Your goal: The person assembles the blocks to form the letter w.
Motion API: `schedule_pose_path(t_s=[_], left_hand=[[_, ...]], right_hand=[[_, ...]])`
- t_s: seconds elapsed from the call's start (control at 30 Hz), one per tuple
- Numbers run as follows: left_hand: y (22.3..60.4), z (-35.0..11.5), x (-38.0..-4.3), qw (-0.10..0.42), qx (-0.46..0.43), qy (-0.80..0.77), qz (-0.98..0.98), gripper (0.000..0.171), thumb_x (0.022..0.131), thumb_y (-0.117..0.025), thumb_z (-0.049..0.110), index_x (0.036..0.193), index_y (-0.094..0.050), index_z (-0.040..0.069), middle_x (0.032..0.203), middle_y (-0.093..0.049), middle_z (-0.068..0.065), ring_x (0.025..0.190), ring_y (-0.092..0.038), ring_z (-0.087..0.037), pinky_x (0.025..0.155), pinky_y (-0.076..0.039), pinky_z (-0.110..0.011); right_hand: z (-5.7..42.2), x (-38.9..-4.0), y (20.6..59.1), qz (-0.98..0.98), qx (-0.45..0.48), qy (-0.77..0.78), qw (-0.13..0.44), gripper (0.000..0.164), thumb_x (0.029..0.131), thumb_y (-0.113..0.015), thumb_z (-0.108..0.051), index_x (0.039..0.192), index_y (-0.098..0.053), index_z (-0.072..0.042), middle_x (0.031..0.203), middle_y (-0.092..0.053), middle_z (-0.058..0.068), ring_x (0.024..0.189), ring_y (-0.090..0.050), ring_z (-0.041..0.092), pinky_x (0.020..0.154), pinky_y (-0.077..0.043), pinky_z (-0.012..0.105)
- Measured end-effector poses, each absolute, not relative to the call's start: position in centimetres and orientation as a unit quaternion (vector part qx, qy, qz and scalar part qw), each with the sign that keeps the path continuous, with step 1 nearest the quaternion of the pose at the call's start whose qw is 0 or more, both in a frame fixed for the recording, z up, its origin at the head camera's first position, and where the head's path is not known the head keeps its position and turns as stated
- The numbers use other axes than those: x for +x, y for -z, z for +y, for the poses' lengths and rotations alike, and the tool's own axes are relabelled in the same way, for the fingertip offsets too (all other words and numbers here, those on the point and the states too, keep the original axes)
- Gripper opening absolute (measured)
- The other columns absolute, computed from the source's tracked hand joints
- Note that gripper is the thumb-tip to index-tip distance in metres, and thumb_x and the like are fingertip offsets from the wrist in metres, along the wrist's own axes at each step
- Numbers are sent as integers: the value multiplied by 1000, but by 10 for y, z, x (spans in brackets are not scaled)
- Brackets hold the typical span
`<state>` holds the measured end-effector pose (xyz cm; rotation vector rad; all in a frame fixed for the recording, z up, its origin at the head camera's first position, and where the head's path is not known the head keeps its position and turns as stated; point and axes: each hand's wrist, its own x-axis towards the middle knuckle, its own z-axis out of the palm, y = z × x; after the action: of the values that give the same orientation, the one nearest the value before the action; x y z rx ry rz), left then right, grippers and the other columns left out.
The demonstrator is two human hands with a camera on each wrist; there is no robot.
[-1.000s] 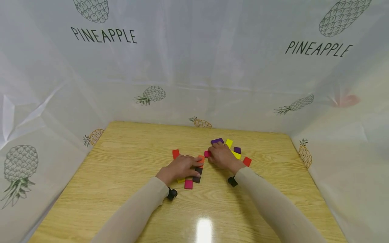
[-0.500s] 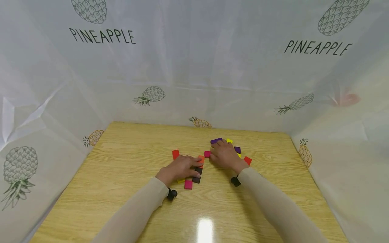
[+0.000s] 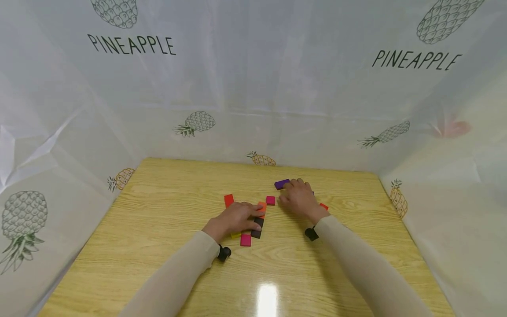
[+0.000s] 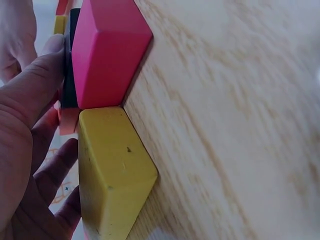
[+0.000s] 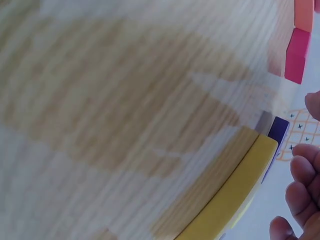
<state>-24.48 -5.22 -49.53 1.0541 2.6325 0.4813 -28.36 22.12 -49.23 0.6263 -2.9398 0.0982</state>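
My left hand [image 3: 233, 218] lies over a cluster of coloured wooden blocks. Its fingertips touch an orange block [image 3: 262, 208] and the thumb touches a black block [image 3: 256, 232]. Beside them, a pink block [image 4: 112, 55] and a yellow block [image 4: 117, 170] fill the left wrist view. My right hand [image 3: 299, 198] hovers over the right-hand blocks, its fingers loosely bent. In the right wrist view, a gap separates those fingers from a long yellow block [image 5: 230, 192], and nothing shows between them. Near its fingertips lie a purple block [image 3: 281, 184] and a small pink block [image 3: 270, 200].
A red block [image 3: 229, 200] lies beyond my left hand. Another red block [image 3: 324, 206] peeks out by my right wrist. The wooden tabletop [image 3: 158, 220] is bounded at the back and sides by a white pineapple-print sheet [image 3: 253, 88].
My right hand has shifted to the right, away from the small pink block, and now covers the yellow blocks seen earlier. The left hand has stayed in place.
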Motion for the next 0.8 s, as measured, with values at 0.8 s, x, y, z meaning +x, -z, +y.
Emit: schedule_pose_path(t_s=[0.8], left_hand=[[496,-54,-245,126,367,-169,906,61,101,-68,48,155,-55,25,166,-44,2,151,-45,-26,125,-37,-46]], right_hand=[[208,-311,496,-995,67,-48,60,75,99,-61,-67,120,-64,5,116,-62,22,112,-52,42,100,-44,62]])
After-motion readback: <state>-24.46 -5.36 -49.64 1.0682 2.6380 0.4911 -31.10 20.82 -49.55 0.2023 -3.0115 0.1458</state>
